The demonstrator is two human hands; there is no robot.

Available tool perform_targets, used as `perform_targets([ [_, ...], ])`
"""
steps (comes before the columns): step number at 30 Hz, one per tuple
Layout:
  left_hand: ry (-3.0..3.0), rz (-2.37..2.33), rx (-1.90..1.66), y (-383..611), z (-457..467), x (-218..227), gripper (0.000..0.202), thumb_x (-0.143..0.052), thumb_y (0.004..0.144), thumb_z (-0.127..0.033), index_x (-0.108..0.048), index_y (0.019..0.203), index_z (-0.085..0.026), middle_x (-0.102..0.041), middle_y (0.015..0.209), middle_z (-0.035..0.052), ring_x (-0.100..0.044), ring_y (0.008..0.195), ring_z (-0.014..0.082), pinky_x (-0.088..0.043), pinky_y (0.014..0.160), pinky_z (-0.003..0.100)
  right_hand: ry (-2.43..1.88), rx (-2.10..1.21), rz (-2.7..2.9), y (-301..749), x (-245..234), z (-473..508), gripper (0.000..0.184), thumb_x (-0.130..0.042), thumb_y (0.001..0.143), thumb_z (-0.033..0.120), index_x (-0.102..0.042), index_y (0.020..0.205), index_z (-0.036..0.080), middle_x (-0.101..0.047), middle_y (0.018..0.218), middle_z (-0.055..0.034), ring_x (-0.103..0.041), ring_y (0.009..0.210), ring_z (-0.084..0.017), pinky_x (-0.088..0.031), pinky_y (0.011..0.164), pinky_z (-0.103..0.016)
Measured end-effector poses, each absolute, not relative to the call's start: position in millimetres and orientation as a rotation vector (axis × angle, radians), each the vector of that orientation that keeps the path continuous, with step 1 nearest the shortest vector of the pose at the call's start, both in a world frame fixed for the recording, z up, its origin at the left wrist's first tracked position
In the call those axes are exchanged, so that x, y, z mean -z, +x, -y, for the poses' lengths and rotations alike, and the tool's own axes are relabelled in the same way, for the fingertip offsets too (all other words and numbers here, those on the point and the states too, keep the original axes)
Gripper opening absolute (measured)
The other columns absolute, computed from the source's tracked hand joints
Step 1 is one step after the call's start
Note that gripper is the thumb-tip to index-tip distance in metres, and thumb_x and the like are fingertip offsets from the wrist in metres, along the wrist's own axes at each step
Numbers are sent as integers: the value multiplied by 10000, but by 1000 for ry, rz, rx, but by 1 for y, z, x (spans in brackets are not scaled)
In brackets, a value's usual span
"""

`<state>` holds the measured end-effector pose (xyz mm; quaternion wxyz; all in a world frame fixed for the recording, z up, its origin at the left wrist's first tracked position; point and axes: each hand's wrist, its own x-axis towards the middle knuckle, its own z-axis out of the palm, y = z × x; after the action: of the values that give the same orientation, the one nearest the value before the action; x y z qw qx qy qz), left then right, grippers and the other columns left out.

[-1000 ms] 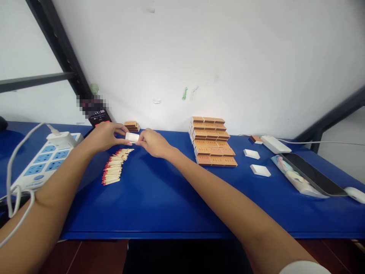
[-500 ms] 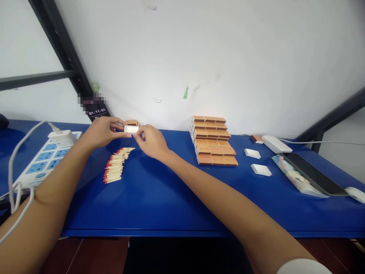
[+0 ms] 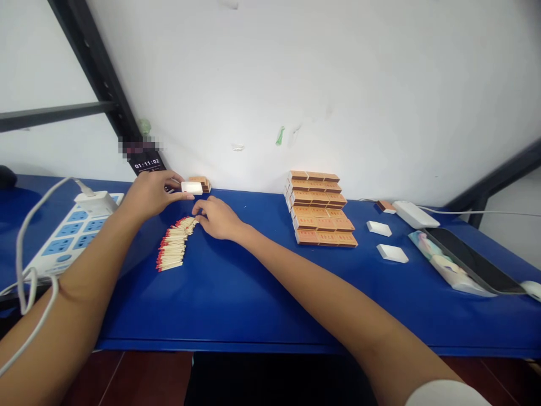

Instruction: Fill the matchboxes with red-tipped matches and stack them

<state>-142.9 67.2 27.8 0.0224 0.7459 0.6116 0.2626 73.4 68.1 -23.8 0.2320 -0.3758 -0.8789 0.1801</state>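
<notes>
My left hand pinches a small white matchbox tray and holds it just above the blue table. My right hand has come down to the far end of a row of red-tipped matches, its fingertips pinched at the top matches. What the fingers hold, if anything, is too small to make out. A small orange matchbox stack sits by the wall just behind the tray.
A stepped pile of orange matchboxes stands mid-table. Two white trays and a lone orange box lie to its right, then a white adapter and a phone. A power strip and a timer are on the left.
My right hand let go of the white tray and dropped to the matches. My left hand keeps the tray, now slightly farther back.
</notes>
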Motion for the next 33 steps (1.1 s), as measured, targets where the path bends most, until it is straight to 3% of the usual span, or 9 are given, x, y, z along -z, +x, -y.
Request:
perform_targets([
  [6, 2334, -1905, -795, -145, -70, -27, 713, -720, 861, -853, -771, 1154, -205, -866, 1076, 91, -791, 1020, 300, -548, 911, 372, -873, -510, 2481, 77, 27, -71, 106, -697, 1057, 213, -775, 1122, 184, -647, 1185, -108, -604, 1188, -234, -464, 1086, -355],
  [14, 2336, -1931, -766, -147, -70, -28, 794, -716, 801, -907, -785, 1177, -210, -868, 1085, 101, -798, 1043, 327, -565, 957, 389, -843, -551, 2431, 75, 25, -74, 108, -638, 1061, 163, -732, 1011, 178, -659, 1167, -105, -594, 1216, -237, -458, 1113, -371],
  [20, 2322, -1792, -662, -145, -74, -26, 719, -835, 629, -866, -789, 1024, -266, -868, 1063, 121, -801, 1101, 373, -590, 1004, 424, -1024, -375, 2181, 83, 11, -74, 112, -583, 1096, 190, -691, 1127, 182, -621, 1280, -125, -556, 1284, -265, -465, 1119, -404],
  [23, 2246, -1702, -678, -138, -70, -27, 690, -897, 589, -782, -796, 1052, -280, -865, 1112, 104, -799, 1142, 373, -591, 1028, 409, -1084, -322, 2186, 86, 9, -74, 126, -578, 1100, 195, -691, 1149, 170, -618, 1272, -137, -538, 1279, -282, -467, 1114, -417],
  [28, 2179, -1725, -683, -134, -67, -29, 666, -911, 587, -744, -795, 1068, -299, -867, 1124, 70, -785, 1195, 373, -600, 994, 355, -1060, -304, 2231, 88, 12, -78, 143, -573, 1105, 221, -711, 1100, 180, -612, 1255, -132, -534, 1281, -281, -471, 1092, -408],
  [33, 2223, -1799, -771, -144, -71, -28, 718, -817, 679, -867, -766, 1056, -257, -868, 1056, 106, -805, 1054, 349, -588, 966, 408, -1075, -310, 2159, 84, 14, -75, 190, -542, 1105, 234, -727, 1089, 191, -667, 1192, -113, -626, 1145, -248, -508, 1002, -378],
])
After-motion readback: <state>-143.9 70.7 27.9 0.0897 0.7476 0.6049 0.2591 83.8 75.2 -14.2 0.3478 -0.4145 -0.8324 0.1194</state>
